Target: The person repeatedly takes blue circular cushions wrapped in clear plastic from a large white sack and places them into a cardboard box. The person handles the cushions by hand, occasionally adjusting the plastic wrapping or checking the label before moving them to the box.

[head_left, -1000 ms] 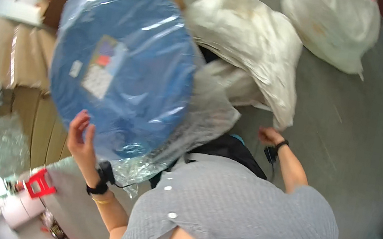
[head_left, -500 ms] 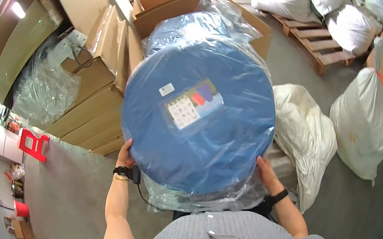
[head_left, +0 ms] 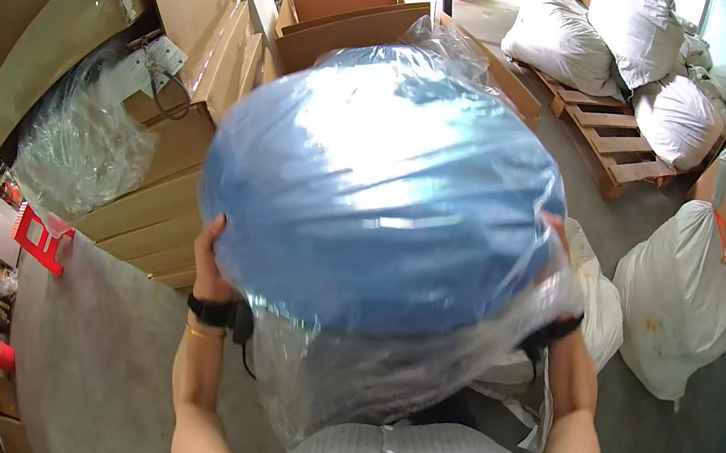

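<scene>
A large round blue cushion-like disc (head_left: 363, 227) in clear plastic wrap fills the middle, tilted, with bright glare on its top. My left hand (head_left: 214, 257) grips its left edge, the thumb up against the wrap. On the opposite side my right hand (head_left: 561, 250) holds the right edge, partly covered by loose plastic. The slack end of the clear bag (head_left: 324, 374) hangs toward my body. Just behind the disc, another blue plastic-wrapped shape (head_left: 382, 57) shows in part. Both my wrists wear dark bands.
An open cardboard box (head_left: 342, 7) stands behind, and stacked cartons (head_left: 162, 193) with crumpled clear plastic (head_left: 82, 156) are at left. White sacks (head_left: 566, 45) lie on a wooden pallet (head_left: 621, 150). A tied white sack (head_left: 682, 299) stands at right; a red stool (head_left: 42, 240) is at left.
The disc has risen toward me and tilted, so its printed label no longer shows. Both hands have moved up with it, still on its sides. The view has shifted.
</scene>
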A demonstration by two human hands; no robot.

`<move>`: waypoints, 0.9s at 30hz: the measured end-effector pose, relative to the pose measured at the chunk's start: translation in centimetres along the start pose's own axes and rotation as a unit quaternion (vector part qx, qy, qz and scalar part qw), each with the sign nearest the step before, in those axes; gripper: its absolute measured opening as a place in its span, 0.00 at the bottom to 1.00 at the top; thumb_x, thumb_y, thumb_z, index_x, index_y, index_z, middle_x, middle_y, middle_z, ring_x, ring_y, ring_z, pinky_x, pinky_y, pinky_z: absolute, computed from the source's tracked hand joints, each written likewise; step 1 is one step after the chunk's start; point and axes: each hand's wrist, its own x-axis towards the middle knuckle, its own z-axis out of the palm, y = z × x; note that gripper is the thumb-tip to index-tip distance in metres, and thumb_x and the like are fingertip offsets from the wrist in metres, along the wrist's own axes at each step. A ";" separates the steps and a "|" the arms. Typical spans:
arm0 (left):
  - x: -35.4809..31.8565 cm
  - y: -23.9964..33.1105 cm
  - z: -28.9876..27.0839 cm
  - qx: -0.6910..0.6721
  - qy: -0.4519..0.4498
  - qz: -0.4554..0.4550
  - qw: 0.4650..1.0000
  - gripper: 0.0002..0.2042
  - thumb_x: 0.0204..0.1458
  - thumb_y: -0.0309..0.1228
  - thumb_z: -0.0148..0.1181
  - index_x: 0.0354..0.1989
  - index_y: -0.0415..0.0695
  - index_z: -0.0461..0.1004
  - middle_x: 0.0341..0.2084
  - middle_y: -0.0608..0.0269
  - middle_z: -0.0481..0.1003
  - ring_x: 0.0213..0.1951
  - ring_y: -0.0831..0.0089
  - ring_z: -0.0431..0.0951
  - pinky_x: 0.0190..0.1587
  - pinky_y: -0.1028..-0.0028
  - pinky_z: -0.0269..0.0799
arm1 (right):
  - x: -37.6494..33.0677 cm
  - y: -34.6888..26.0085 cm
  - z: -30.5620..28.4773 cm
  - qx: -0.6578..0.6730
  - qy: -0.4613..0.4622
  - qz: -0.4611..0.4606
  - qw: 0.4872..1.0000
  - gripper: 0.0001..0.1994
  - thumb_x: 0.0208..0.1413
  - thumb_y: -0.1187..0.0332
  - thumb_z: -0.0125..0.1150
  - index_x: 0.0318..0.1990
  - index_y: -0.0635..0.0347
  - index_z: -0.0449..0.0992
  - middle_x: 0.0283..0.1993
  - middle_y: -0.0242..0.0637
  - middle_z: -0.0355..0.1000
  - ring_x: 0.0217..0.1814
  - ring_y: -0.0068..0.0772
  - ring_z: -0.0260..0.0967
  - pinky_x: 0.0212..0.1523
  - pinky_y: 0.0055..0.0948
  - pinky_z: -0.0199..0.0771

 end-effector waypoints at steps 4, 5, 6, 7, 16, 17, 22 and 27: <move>8.9 1.4 2.5 -0.019 -0.052 0.070 0.996 0.20 0.51 0.38 0.50 0.50 0.40 0.65 0.47 0.57 0.69 0.49 0.65 0.69 0.52 0.66 0.64 | 15.1 0.9 -4.9 -0.301 -0.108 -0.209 0.924 0.23 0.49 0.65 0.53 0.53 0.64 0.61 0.45 0.35 0.65 0.46 0.27 0.63 0.49 0.24 0.64; 12.1 1.4 3.0 -0.038 -0.078 0.066 0.994 0.20 0.51 0.38 0.50 0.50 0.40 0.64 0.48 0.56 0.69 0.50 0.64 0.68 0.53 0.66 0.63 | 19.1 0.4 -6.2 -0.383 -0.097 -0.269 0.879 0.21 0.49 0.67 0.52 0.52 0.64 0.63 0.45 0.36 0.66 0.45 0.28 0.64 0.48 0.25 0.64; 14.8 0.9 4.9 -0.048 -0.070 0.083 0.993 0.20 0.52 0.38 0.49 0.50 0.39 0.64 0.47 0.56 0.69 0.49 0.64 0.69 0.52 0.65 0.64 | 23.6 0.4 -7.5 -0.458 -0.066 -0.352 0.813 0.16 0.50 0.69 0.49 0.48 0.63 0.66 0.46 0.37 0.67 0.44 0.31 0.65 0.46 0.27 0.66; 17.0 0.5 6.3 -0.059 -0.055 0.106 0.991 0.19 0.53 0.38 0.49 0.49 0.38 0.64 0.46 0.57 0.69 0.48 0.64 0.69 0.52 0.65 0.64 | 25.8 0.5 -7.5 -0.455 -0.053 -0.332 0.824 0.15 0.51 0.70 0.49 0.47 0.63 0.68 0.47 0.37 0.67 0.45 0.33 0.65 0.47 0.28 0.66; 18.8 -11.9 8.5 -0.038 -0.089 -0.159 0.983 0.18 0.48 0.16 0.42 0.50 0.38 0.56 0.50 0.42 0.62 0.53 0.49 0.63 0.55 0.54 0.62 | 23.2 -2.2 -12.3 -0.048 -0.004 0.097 0.994 0.12 0.52 0.63 0.54 0.42 0.58 0.68 0.32 0.32 0.71 0.29 0.22 0.67 0.35 0.23 0.70; 16.6 -12.2 8.8 -0.055 -0.152 -0.180 0.970 0.19 0.50 0.19 0.44 0.52 0.38 0.56 0.51 0.44 0.61 0.52 0.51 0.64 0.55 0.57 0.62 | 20.1 -1.9 -11.7 -0.090 -0.035 0.139 0.985 0.11 0.52 0.64 0.54 0.41 0.59 0.69 0.32 0.33 0.72 0.28 0.21 0.68 0.33 0.22 0.71; 6.7 -13.4 8.3 0.122 -0.169 -0.147 0.967 0.18 0.52 0.24 0.47 0.52 0.38 0.58 0.45 0.48 0.68 0.41 0.66 0.73 0.45 0.69 0.71 | 2.3 6.4 -11.8 -0.222 -0.147 0.354 0.897 0.14 0.52 0.63 0.55 0.40 0.64 0.71 0.32 0.36 0.72 0.32 0.23 0.69 0.33 0.22 0.72; -0.8 -16.3 2.3 0.071 -0.085 -0.150 0.982 0.16 0.52 0.23 0.48 0.50 0.39 0.61 0.41 0.53 0.70 0.36 0.70 0.73 0.36 0.76 0.72 | -15.0 19.6 -15.4 -0.542 -0.183 0.305 0.761 0.16 0.50 0.61 0.48 0.40 0.63 0.73 0.42 0.49 0.70 0.44 0.50 0.67 0.44 0.38 0.66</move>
